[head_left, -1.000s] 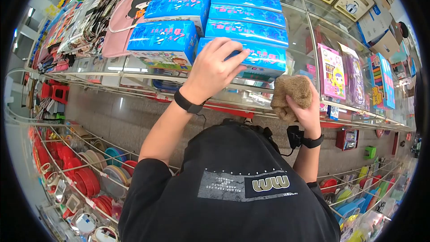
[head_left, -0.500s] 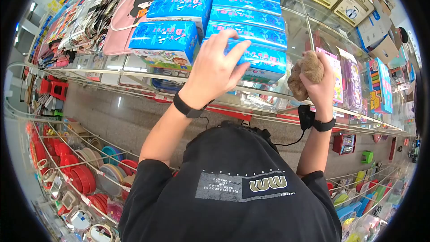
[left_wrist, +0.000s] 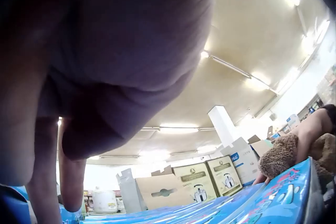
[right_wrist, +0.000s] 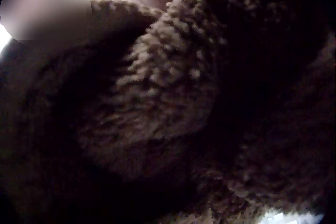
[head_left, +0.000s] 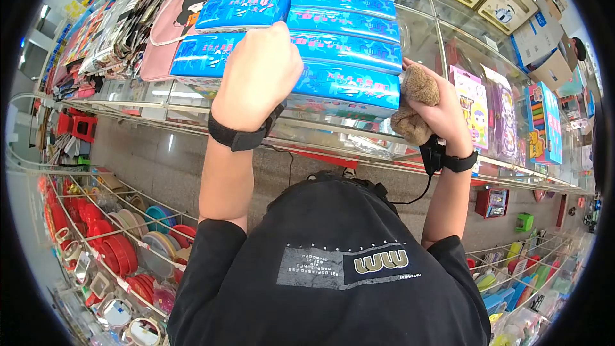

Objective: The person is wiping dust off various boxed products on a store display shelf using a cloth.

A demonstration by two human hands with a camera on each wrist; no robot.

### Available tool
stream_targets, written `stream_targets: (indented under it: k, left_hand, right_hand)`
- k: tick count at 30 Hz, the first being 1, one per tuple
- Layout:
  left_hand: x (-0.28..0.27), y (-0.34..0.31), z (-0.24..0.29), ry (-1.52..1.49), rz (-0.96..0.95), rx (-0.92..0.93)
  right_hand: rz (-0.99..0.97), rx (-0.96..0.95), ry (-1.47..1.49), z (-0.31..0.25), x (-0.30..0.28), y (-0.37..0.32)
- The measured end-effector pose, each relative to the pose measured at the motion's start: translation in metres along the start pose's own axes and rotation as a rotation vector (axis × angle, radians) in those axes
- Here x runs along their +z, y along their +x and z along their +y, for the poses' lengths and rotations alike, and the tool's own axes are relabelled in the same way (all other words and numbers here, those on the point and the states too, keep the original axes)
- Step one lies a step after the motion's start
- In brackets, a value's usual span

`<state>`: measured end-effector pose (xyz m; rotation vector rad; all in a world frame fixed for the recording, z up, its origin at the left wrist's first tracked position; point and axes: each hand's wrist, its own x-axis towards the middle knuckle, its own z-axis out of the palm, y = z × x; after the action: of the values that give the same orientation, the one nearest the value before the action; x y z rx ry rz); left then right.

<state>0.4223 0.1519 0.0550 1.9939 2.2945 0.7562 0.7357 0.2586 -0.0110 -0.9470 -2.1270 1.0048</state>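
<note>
Two columns of blue printed boxes stand on the glass counter. In the head view my left hand [head_left: 259, 77] is over the right part of the front left box [head_left: 204, 56], beside the front right box [head_left: 343, 86]; its fingers are hidden there. The left wrist view shows those fingers [left_wrist: 72, 182] pointing down among the blue boxes. My right hand [head_left: 442, 106] grips a bunched brown fuzzy cloth [head_left: 419, 86] at the right end of the front right box. Dark folds of the cloth [right_wrist: 173, 77] fill the right wrist view.
Left of the boxes lie a pink bag [head_left: 173, 32] and stacked packaged goods [head_left: 125, 32]. To the right stand a pink packaged set [head_left: 471, 102] and a coloured pen box [head_left: 543, 122]. Kettle boxes [head_left: 506, 9] stand farther back. Wire racks of plastic basins [head_left: 118, 250] are behind the person.
My left hand has moved left, from the front right box to over the front left box. My right hand swung right with the cloth, then came back to the right column's end.
</note>
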Motion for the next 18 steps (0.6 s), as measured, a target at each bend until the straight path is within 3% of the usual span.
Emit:
stream_targets:
  k: [11, 12, 13, 18]
  left_hand:
    - [-0.003, 0.012, 0.005, -0.069, -0.084, -0.134]
    - [-0.004, 0.011, 0.006, -0.088, -0.084, -0.15]
    - [0.005, 0.007, 0.002, -0.168, 0.073, -0.075]
    - [0.005, 0.004, 0.004, -0.22, -0.025, -0.156]
  right_hand:
    - [-0.154, 0.097, 0.3, 0.008, -0.007, -0.003]
    - [-0.138, 0.115, 0.339, 0.008, -0.006, -0.005]
    - [-0.121, 0.134, 0.377, 0.008, -0.005, -0.008]
    - [-0.075, 0.127, 0.378, 0.015, -0.011, -0.011]
